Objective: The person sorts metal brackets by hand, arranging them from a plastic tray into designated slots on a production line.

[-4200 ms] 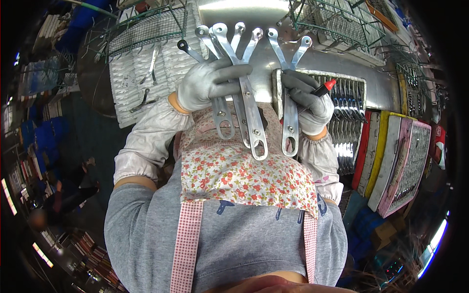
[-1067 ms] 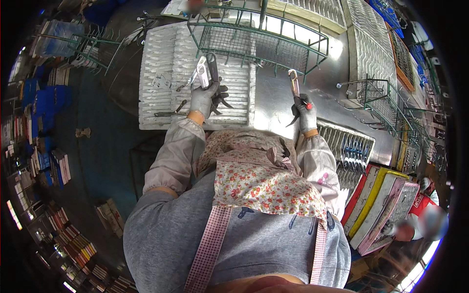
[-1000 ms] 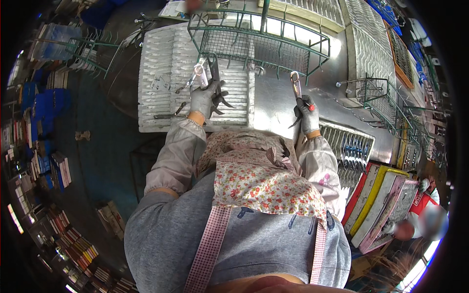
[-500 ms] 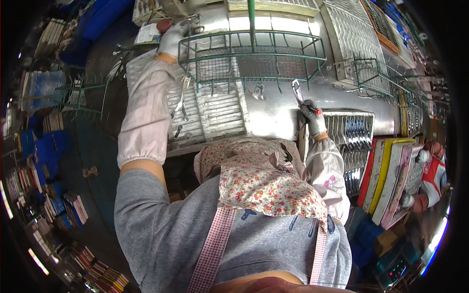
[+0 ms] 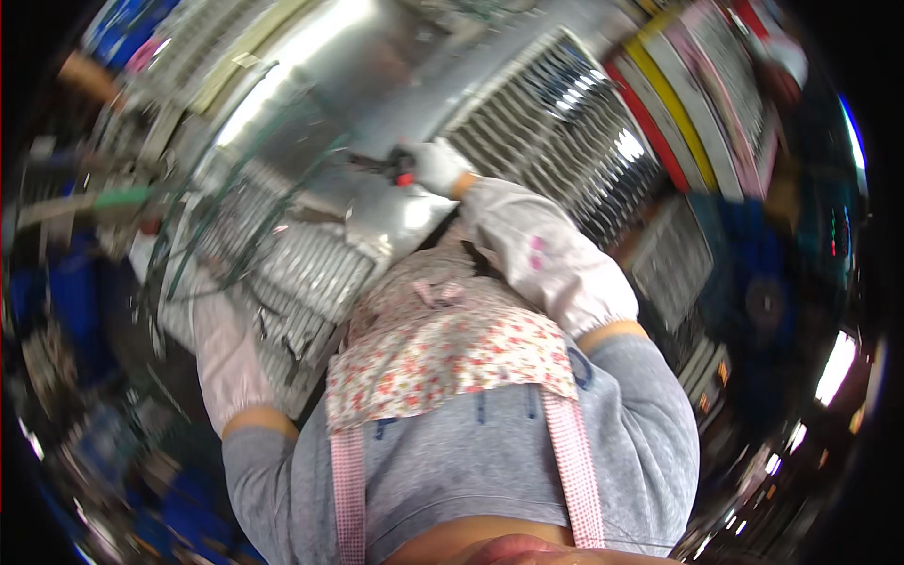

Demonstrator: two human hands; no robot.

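My right hand [image 5: 439, 168], in a pale glove, is closed around a dark hand tool with a red part [image 5: 405, 178]; motion blur hides the tool's exact kind. The hand is over the metal tabletop, beside a ridged tray [image 5: 565, 132] holding rows of shiny metal tools. At the left, my left hand [image 5: 151, 262] is blurred behind the wires of a green wire rack [image 5: 282, 215], and its fingers cannot be made out. Under the rack lies a grey slatted tray [image 5: 306, 268] with some loose metal pieces on it.
Red, yellow, white and pink trays [image 5: 667, 99] stand stacked at the upper right. Beyond them shows another person's red and white sleeve [image 5: 774, 42]. More pale slatted trays [image 5: 221, 61] lie at the far left of the shiny metal tabletop [image 5: 377, 85].
The whole view has swung round, tilting the table. The green rack now appears at the left, beside my left hand. My right hand still holds the tool, now nearer the middle of the picture.
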